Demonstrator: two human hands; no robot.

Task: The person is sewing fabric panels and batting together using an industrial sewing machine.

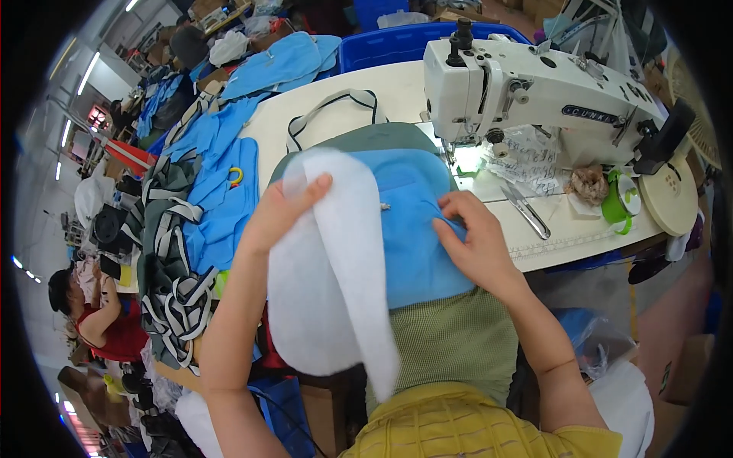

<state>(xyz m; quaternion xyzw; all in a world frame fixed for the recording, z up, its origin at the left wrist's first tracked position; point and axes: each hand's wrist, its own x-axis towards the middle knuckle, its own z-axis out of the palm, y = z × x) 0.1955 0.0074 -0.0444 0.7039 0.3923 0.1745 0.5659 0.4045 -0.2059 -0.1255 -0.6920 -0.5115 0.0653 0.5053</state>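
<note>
Our left hand [284, 214] pinched the white padding sheet [336, 259] over the blue fabric panel [420, 263]; our half-curled right hand [482, 240] loosely gathered the panel's edge beside the sewing machine [527, 91], apparently steadying it.

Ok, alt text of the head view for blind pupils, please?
A person's left hand holds a white sheet partly over blue fabric, which the right hand touches; a white sewing machine stands on the table beyond.
</note>
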